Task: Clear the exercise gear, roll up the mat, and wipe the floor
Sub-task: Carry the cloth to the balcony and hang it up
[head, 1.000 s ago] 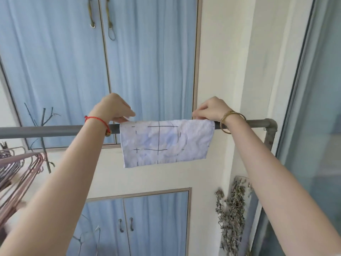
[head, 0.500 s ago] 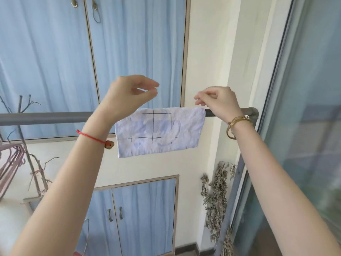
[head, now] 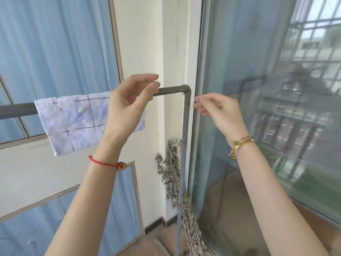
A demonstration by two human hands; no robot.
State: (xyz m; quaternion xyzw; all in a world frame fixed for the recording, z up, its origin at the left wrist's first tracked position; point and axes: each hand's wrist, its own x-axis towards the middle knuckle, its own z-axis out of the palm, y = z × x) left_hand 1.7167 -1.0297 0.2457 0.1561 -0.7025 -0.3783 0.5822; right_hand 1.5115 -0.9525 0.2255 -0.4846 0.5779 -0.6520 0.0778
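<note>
The left hand (head: 127, 108) and right hand (head: 219, 111) have released the cloth (head: 73, 122), which hangs alone over the rail (head: 171, 90); both hover empty, fingers relaxed. Wiping looks finished.

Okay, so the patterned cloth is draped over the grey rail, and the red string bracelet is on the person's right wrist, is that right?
Not quite. The red string bracelet is on the left wrist; the right wrist wears a gold bangle. The head view shows this. The patterned cloth is indeed draped over the grey rail.
</note>
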